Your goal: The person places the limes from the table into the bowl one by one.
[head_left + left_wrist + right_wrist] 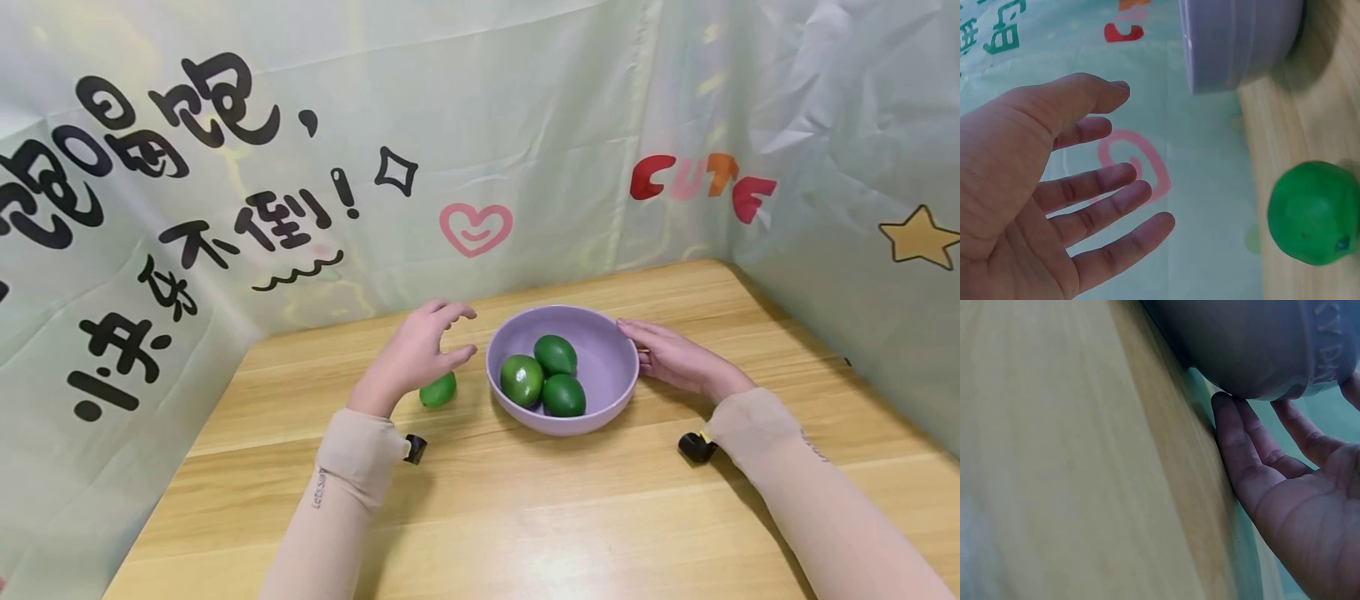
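Note:
A purple bowl (607, 367) stands on the wooden table with three glossy green fruits (555, 356) lying together in its left part. A fourth, lime-like green fruit (1314, 212) rests on the table left of the bowl; in the head view it is partly behind my left hand. My left hand (420, 346) hovers above that fruit, fingers spread and thumb apart, holding nothing. At the bowl's right side, my right hand (682, 358) touches the rim and outer wall with fairly straight fingers. Raised lettering shows on the bowl's wall in the right wrist view.
The wooden table (517, 508) meets a pale printed curtain (555, 192) at the back and both sides. Small black wrist devices (697, 447) hang from both sleeves near the tabletop.

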The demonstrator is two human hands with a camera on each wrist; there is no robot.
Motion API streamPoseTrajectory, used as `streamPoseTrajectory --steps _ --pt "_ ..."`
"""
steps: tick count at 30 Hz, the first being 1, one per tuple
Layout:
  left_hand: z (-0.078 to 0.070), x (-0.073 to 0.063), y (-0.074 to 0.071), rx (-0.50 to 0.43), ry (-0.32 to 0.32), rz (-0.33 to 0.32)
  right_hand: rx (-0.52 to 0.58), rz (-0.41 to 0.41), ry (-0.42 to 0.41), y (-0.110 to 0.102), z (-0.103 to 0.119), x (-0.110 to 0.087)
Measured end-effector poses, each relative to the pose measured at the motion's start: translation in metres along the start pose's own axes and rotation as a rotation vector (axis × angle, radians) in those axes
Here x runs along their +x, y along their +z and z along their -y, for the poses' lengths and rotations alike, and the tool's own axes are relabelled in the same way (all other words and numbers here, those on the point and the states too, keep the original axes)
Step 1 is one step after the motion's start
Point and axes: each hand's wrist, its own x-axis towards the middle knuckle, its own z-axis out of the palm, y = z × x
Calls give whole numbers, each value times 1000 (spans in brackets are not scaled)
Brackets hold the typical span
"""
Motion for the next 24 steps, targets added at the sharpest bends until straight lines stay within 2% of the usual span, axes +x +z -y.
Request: streamPoseTrajectory --steps 9,24 --pt "14 -14 5 8 -94 57 0 3 -9 -2 -3 -2" --pt "32 -24 19 26 -169 118 -3 2 -10 -1 -2 0"
